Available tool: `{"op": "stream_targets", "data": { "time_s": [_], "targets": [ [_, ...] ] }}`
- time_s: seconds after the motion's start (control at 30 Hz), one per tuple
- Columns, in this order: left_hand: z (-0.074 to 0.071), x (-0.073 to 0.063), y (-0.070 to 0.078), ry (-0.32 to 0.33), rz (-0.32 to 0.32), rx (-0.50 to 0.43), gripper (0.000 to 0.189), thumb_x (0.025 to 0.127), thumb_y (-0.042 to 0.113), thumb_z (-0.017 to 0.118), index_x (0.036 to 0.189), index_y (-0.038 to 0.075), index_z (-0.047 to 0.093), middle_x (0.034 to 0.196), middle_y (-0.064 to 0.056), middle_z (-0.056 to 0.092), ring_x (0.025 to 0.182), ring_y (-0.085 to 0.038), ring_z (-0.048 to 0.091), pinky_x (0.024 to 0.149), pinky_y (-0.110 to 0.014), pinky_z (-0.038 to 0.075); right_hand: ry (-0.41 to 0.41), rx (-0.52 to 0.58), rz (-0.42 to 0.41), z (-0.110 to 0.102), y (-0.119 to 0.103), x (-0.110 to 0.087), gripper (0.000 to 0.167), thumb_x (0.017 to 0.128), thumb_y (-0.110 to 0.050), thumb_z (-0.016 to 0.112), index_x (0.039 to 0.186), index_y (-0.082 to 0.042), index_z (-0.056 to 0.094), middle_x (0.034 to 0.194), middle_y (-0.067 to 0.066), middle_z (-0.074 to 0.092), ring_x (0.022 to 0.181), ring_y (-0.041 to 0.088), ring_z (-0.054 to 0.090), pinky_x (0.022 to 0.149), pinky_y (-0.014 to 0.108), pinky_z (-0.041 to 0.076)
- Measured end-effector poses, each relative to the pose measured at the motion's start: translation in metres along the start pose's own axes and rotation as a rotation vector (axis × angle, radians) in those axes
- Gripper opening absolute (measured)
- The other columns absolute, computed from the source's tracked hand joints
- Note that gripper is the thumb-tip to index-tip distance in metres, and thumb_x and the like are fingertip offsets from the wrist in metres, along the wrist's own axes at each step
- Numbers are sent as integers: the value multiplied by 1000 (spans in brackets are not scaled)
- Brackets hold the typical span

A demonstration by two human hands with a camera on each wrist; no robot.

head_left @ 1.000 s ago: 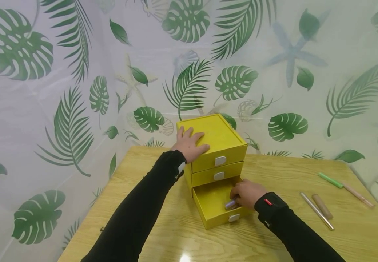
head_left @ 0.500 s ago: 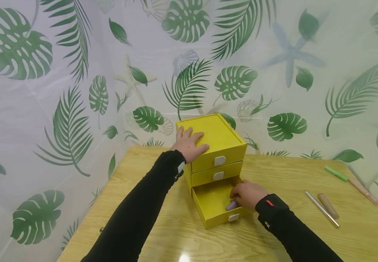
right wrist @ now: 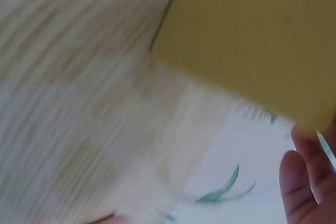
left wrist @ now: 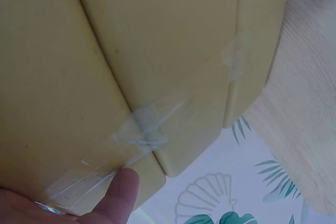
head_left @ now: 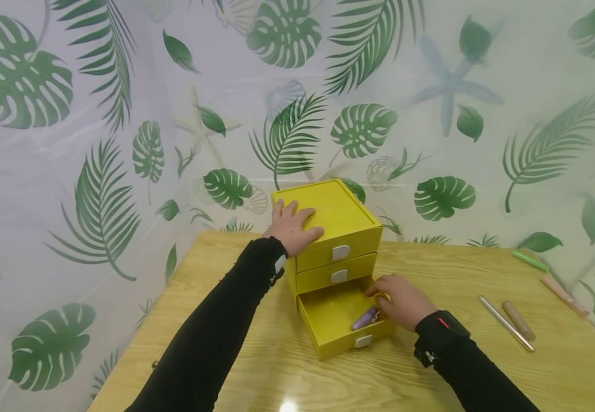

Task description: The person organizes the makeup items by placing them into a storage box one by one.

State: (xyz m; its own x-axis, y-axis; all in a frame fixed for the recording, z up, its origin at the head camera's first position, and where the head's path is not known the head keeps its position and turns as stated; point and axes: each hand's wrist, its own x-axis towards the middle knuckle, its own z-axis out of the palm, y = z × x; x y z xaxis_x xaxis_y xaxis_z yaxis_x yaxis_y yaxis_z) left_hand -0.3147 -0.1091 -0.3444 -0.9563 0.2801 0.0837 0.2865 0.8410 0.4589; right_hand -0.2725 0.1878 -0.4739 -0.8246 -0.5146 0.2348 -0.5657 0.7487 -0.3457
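Observation:
A yellow drawer box (head_left: 343, 203) has its bottom drawer (head_left: 343, 343) pulled out and its upper two closed. My left hand (head_left: 291, 229) rests with spread fingers on the box's top left edge; in the left wrist view its thumb (left wrist: 123, 190) lies against the taped yellow side. Over the right wall of the open drawer hangs my right hand (head_left: 404, 301), fingers loosely bent and holding nothing. A small purple object (head_left: 364, 319) with a metallic bit lies in the drawer's front right, just below those fingers. Right-hand fingers (right wrist: 296, 182) show beside the drawer's yellow side in the right wrist view.
On the wooden table (head_left: 462, 366) to the right lie a silver rod (head_left: 506, 324), a brown tube (head_left: 519, 320), a green stick (head_left: 531, 261) and a pink stick (head_left: 564, 294). A leaf-printed curtain (head_left: 446, 149) stands behind the table.
My right hand has let go of the purple object and drawn back to the right. The sticks at the right have shifted farther off; green and pink now lie apart. The left hand stays put.

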Motion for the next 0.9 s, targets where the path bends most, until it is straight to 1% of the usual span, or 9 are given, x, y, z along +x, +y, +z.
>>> {"op": "stream_targets", "data": {
  "time_s": [0.13,0.23,0.3,0.37,0.43,0.47,0.6,0.77,0.9],
  "targets": [
    [0,1,0,-2,7,-3,65,101,53,48,157,20,40,167,-15,15,153,-39,-7,119,-60,20,96,2,79,-13,23,-15,19,95,-1,64,109,-8,74,111,10,67,109,39,60,92,56,50],
    [0,1,0,-5,7,-4,65,101,53,47,157,20,40,168,-15,14,153,-39,-7,119,-59,20,115,-4,200,-22,46,-31,24,97,-4,60,118,-5,71,120,19,62,113,46,57,92,61,48],
    [0,0,0,-6,5,-2,65,101,53,47,158,20,40,168,-15,14,153,-39,-7,119,-59,19,118,-9,268,-26,63,-42,28,97,-5,58,123,-1,68,124,27,58,112,51,55,89,63,47],
    [0,0,0,-9,4,0,65,102,53,48,158,21,40,168,-15,14,153,-39,-7,119,-59,20,109,-17,334,-30,82,-55,30,98,-6,57,126,2,65,127,32,53,110,54,52,87,65,46],
    [0,-1,0,-9,5,-1,65,102,53,48,157,20,40,167,-15,14,153,-39,-7,119,-59,20,98,-31,378,-34,100,-69,31,97,-6,57,125,5,64,126,37,50,106,57,50,83,65,46],
    [1,-1,0,-10,6,-1,65,102,53,48,157,20,40,167,-15,14,153,-39,-7,119,-59,20,92,-41,397,-35,110,-75,31,97,-8,57,125,6,63,124,38,49,104,58,50,81,64,46],
    [2,-1,-1,-7,7,3,66,101,53,48,157,20,40,167,-16,15,153,-40,-6,119,-60,20,42,-102,469,-41,140,-98,34,96,-12,58,124,6,63,121,40,48,102,61,49,80,67,46],
    [1,0,0,-3,3,12,65,101,53,48,157,20,40,167,-15,15,153,-40,-6,119,-60,19,-25,-128,536,-52,153,-113,38,94,-15,58,124,9,61,119,43,47,102,65,48,81,71,45],
    [1,1,1,1,-1,8,66,100,53,48,157,20,41,167,-15,16,153,-39,-6,119,-60,18,-78,-148,553,-56,159,-118,41,92,-15,58,125,11,60,115,44,50,102,64,49,82,71,45]
  ]
}}
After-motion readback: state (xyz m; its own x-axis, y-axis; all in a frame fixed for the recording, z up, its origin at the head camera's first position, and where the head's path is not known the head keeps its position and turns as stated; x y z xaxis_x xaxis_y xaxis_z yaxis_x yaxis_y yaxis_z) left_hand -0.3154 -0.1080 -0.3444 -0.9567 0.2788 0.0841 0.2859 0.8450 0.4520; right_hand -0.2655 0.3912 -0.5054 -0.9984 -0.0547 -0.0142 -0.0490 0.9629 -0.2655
